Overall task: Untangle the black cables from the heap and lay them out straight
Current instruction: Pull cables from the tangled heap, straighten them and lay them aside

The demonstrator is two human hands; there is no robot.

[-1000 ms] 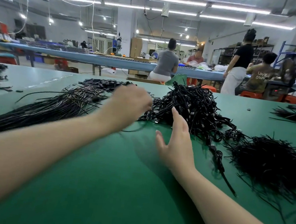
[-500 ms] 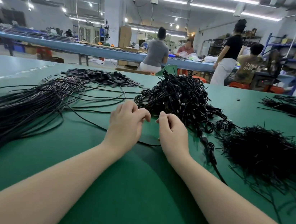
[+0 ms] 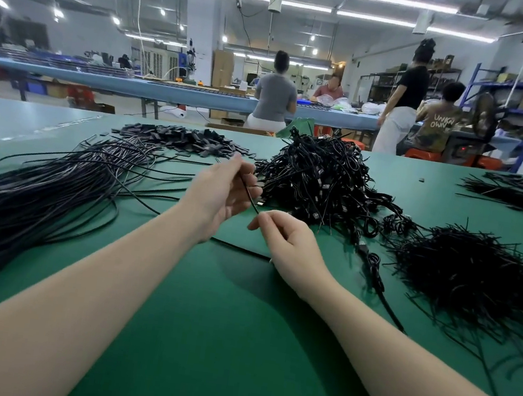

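A tangled heap of black cables [image 3: 322,182] sits on the green table [image 3: 218,341] just beyond my hands. My left hand [image 3: 221,192] is raised, palm up, and holds one thin black cable [image 3: 250,196] between thumb and fingers. My right hand [image 3: 285,237] pinches the same cable lower down with its fingers curled. The cable's slack runs along the table under my wrists. A long bundle of straightened black cables [image 3: 37,201] lies to the left, fanning toward the near left edge.
A flat pile of small black pieces [image 3: 181,139] lies behind the straight bundle. A bristly mound of short black ties [image 3: 466,274] sits at right, more cables [image 3: 520,195] at far right. Several people work at a blue bench [image 3: 135,86] behind.
Both hands have lifted off the table with one cable between them. The left hand has turned palm up and risen, and the right hand now pinches the cable below it.
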